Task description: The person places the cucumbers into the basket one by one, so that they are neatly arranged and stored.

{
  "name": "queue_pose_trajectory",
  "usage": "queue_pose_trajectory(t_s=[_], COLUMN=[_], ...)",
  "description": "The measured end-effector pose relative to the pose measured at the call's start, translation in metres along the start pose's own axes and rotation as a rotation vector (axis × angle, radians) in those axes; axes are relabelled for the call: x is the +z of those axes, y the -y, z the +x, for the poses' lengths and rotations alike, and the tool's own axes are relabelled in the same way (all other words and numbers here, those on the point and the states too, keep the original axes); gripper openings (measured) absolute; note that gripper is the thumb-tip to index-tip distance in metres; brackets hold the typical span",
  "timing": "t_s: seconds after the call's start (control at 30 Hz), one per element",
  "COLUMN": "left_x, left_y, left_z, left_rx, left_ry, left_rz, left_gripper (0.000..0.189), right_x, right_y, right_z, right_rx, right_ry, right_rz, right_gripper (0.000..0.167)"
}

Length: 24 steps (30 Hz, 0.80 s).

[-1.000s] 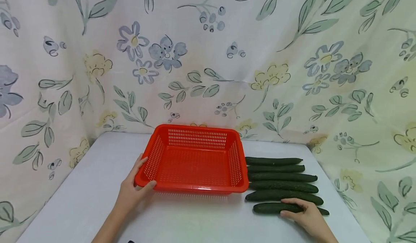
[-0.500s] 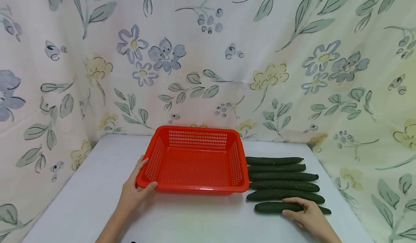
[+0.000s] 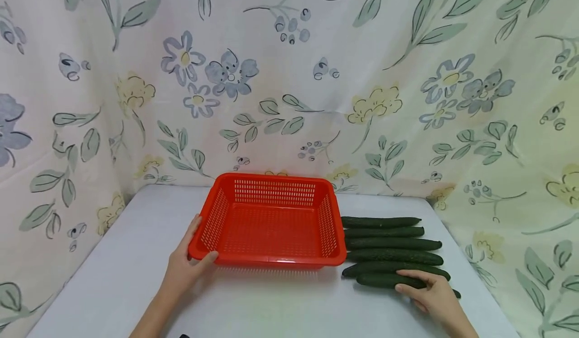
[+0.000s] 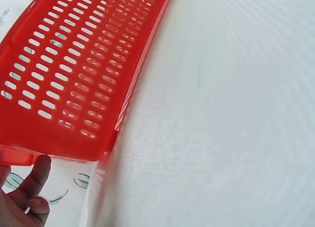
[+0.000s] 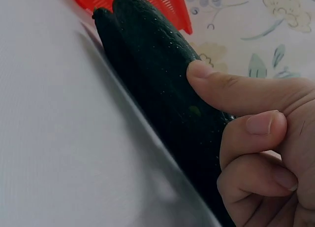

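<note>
The fingers and thumb of my left hand (image 3: 183, 267) grip the left front corner of a red plastic basket (image 3: 271, 261). The left wrist view shows the basket's slotted wall (image 4: 54, 133) and a few curled fingers (image 4: 37, 180) at its edge. At the right, my right hand (image 3: 436, 293) pinches the nearest cucumber (image 3: 380, 280) across its middle. The left end of that cucumber is raised, overlapping the one behind it. Up close, the right wrist view has the thumb pressed on the dark green, bumpy cucumber (image 5: 157, 64), with a second cucumber (image 5: 106, 30) just beyond it.
Several more cucumbers (image 3: 393, 256) lie side by side to the right of the basket, their left ends close to its wall. All stand on a white table (image 3: 280, 308). A flower-printed curtain (image 3: 280, 102) hangs behind the table and along both sides.
The right hand has tilted up the left end of the nearest cucumber and moved it slightly toward the row. The left hand and basket have stayed put.
</note>
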State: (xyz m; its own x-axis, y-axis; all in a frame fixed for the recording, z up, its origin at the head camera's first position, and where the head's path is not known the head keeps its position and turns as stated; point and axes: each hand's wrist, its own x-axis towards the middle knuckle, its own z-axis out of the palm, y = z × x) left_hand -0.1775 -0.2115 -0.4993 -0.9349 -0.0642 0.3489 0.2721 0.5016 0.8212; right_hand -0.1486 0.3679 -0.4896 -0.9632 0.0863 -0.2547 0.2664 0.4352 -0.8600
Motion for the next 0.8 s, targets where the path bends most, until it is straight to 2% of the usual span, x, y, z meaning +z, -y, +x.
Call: queue_pose_trajectory(t_s=[0.13, 0.33, 0.47, 0.63, 0.8], left_x=[-0.003, -0.013, -0.021, -0.026, -0.023], left_y=[-0.001, -0.002, -0.006, -0.009, -0.005], left_z=[0.003, 0.012, 0.022, 0.032, 0.030], left_rx=[0.006, 0.043, 0.039, 0.013, 0.008], left_ry=[0.018, 0.058, 0.125, 0.211, 0.229], left_rz=[0.041, 0.208, 0.282, 0.252, 0.161], left_gripper=[0.098, 0.102, 0.108, 0.113, 0.124], right_x=[0.000, 0.001, -0.003, -0.008, -0.008], right_y=[0.008, 0.019, 0.030, 0.045, 0.056], right_z=[-0.001, 0.004, 0.009, 0.015, 0.022], right_rx=[0.002, -0.027, -0.054, -0.100, -0.156], right_ry=[-0.033, -0.065, -0.081, -0.099, -0.123], right_rz=[0.005, 0.019, 0.017, 0.019, 0.054], right_gripper=[0.063, 0.064, 0.065, 0.066, 0.064])
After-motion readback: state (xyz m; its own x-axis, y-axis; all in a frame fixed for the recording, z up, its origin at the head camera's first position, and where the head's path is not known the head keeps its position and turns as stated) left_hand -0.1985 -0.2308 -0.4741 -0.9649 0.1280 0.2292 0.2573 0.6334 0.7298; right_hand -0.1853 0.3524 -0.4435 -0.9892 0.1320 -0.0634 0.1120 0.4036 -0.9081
